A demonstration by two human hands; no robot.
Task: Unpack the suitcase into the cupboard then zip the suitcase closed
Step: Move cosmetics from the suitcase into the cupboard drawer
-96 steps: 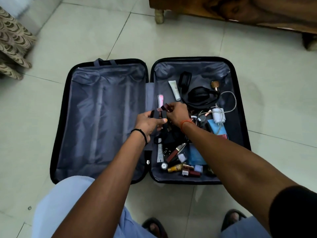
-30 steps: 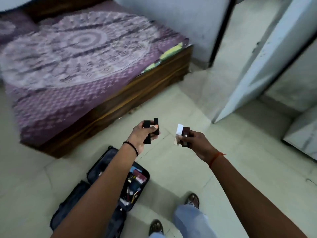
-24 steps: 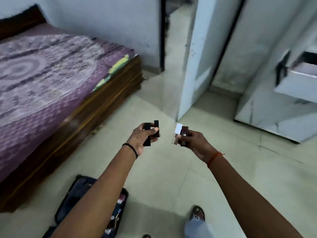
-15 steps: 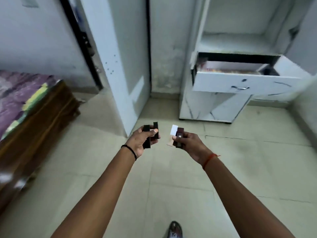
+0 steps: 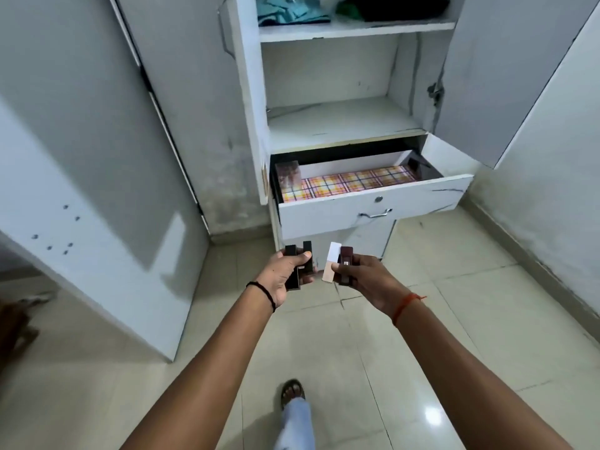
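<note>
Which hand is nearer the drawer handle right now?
Right. The right hand, gripping a white and a maroon box, sits just below the drawer handle; the left hand, gripping two black boxes, is lower-left of it, farther off.

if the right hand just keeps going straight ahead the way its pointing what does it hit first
Probably the white front panel of the open drawer, near its metal handle. The right hand, gripping a maroon and a white-capped stick, points up-frame toward the cupboard. Nothing shows between, though depth is hard to judge.
</note>
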